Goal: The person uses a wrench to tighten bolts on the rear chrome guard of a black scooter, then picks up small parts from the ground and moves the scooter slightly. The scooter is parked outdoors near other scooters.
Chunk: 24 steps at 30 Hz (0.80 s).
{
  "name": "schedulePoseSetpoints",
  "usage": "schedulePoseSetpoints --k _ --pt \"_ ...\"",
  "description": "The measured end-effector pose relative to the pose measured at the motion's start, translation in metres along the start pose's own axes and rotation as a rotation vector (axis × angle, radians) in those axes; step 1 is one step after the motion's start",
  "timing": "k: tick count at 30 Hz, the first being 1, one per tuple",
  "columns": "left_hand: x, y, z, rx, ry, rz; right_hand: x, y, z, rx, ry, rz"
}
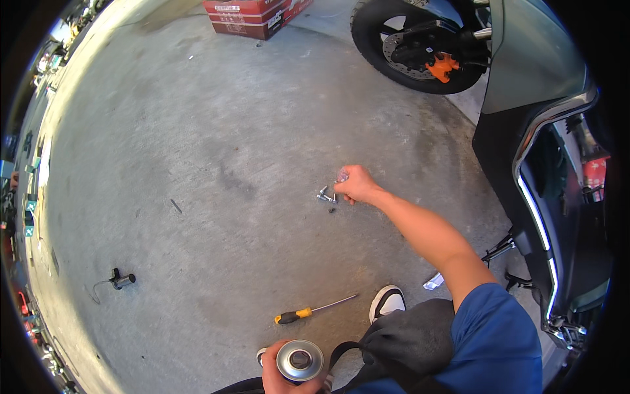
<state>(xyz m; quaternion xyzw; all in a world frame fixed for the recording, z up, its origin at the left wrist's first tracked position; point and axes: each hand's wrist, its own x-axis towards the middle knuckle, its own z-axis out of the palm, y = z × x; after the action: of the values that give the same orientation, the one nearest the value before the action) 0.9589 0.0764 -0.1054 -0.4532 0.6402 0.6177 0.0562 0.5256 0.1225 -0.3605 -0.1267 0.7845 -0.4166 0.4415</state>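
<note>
My right hand reaches down to the concrete floor, its fingers closed around a small shiny piece right beside a little cluster of silver bolts. My left hand sits at the bottom edge and grips a round silver metal part with a hole in its middle. A screwdriver with a yellow and black handle lies on the floor between the two hands.
A dark scooter stands at the right, its front wheel with an orange brake part at the top. A red cardboard box sits at the far edge. A black handlebar lever lies at the left. My shoe is near the screwdriver.
</note>
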Motion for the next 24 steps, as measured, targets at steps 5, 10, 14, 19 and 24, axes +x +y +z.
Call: schedulePoseSetpoints --k 5,10,14,19,24 --pt "0.01 -0.01 -0.004 0.066 0.123 0.122 -0.035 -0.009 -0.024 0.708 -0.179 0.052" --pt "0.04 -0.018 -0.015 -0.203 0.322 0.189 -0.045 -0.026 -0.016 0.784 -0.489 -0.086" --pt "0.088 -0.041 -0.03 -0.322 0.456 0.144 -0.047 -0.037 0.008 0.828 -0.607 -0.093" --pt "0.176 -0.067 -0.027 -0.23 0.606 0.288 -0.053 -0.05 0.033 0.735 -0.51 -0.08" --pt "0.218 -0.098 -0.011 -0.562 0.572 0.337 -0.059 -0.054 0.04 0.584 -0.457 -0.052"
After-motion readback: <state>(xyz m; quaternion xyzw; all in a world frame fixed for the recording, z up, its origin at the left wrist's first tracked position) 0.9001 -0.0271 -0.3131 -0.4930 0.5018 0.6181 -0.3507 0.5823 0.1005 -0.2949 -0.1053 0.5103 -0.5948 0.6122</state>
